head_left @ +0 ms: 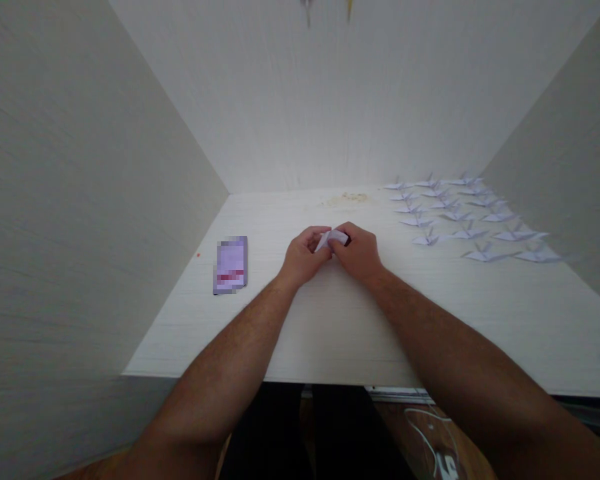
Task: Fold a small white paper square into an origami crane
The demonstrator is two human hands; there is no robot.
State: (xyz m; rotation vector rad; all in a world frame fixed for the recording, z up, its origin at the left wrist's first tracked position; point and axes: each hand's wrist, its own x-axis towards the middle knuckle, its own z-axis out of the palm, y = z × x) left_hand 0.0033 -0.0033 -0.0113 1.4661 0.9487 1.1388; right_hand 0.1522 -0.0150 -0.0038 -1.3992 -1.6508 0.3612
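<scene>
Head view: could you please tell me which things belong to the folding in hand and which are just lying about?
In the job: paper held between left hand and right hand; rows of cranes; the pack to the left, probably.
Lying about: crumbs at the back of the desk; cable below it.

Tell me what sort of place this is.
Probably a craft desk in a pale-walled alcove, used for origami. Rows of paper cranes sit on the white desk, a small flat pack lies nearby, and the left hand and right hand pinch a folded paper piece.
</scene>
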